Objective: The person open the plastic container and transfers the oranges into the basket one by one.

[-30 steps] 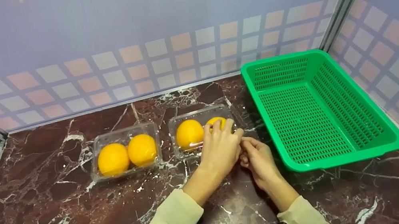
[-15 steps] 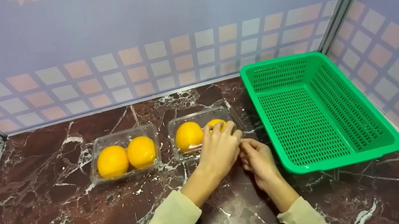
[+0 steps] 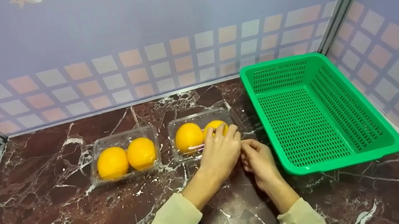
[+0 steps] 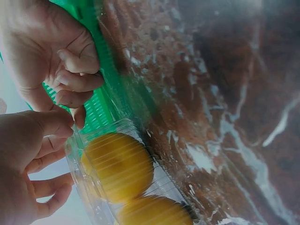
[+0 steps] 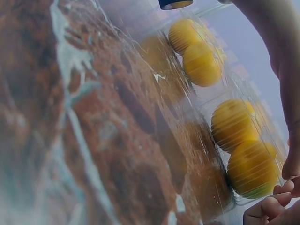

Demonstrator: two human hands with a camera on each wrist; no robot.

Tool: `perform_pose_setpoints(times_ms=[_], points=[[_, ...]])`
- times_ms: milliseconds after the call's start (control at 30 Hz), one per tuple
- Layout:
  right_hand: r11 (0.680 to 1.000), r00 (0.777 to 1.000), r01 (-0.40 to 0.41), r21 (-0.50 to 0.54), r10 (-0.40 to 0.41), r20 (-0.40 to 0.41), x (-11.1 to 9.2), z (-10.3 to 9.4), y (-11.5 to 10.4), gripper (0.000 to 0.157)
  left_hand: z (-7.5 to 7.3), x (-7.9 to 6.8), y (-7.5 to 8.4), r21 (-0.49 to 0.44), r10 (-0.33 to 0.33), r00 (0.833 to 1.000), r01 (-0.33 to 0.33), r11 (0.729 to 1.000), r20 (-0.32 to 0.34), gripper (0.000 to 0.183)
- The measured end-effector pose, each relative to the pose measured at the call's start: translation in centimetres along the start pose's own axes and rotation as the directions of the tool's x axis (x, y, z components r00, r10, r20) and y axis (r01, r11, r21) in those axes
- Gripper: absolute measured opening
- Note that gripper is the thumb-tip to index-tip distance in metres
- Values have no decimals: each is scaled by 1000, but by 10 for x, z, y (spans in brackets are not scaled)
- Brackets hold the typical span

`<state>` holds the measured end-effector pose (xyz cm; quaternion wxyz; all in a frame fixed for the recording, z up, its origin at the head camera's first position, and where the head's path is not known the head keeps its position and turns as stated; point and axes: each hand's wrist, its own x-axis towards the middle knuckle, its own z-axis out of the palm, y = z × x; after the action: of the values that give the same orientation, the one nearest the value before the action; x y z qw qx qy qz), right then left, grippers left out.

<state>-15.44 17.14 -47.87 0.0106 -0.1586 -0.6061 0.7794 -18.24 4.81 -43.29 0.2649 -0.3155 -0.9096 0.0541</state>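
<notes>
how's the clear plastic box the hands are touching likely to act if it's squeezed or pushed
The clear plastic box would probably flex, since its ribbed walls look thin. Pushed, it would likely slide rather than tip, being low and flat on the glossy marbled tabletop. The two round yellow-orange fruits inside might roll slightly.

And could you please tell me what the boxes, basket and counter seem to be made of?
Boxes: thin, clear, glossy plastic, probably; ribbed walls show the fruit and catch highlights. Basket: likely moulded green plastic, slightly shiny, with regular slots. Counter: polished, white-veined and reflective like marble, though it could be an imitation.
</notes>
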Motion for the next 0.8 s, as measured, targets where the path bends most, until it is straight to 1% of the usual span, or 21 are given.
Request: perform_pose_setpoints(times_ms=[233, 500, 733, 800], points=[[1000, 1000, -10, 3, 10, 4, -4, 1, -1, 13, 1, -2, 0, -9, -9, 1000, 9, 1000, -6, 13], [999, 1000, -1, -37, 1, -10, -5, 1, 1, 13, 2, -4, -1, -70, -19, 1000, 18, 997, -18, 18], [1000, 1000, 3, -2, -3, 1, -3, 3, 1, 15, 6, -8, -3, -96, -10, 998, 3, 995, -64, 21], [1000, 1000, 1, -7, -1, 2, -3, 4, 1, 15, 7, -10, -4, -103, -9, 997, 2, 995, -70, 21]])
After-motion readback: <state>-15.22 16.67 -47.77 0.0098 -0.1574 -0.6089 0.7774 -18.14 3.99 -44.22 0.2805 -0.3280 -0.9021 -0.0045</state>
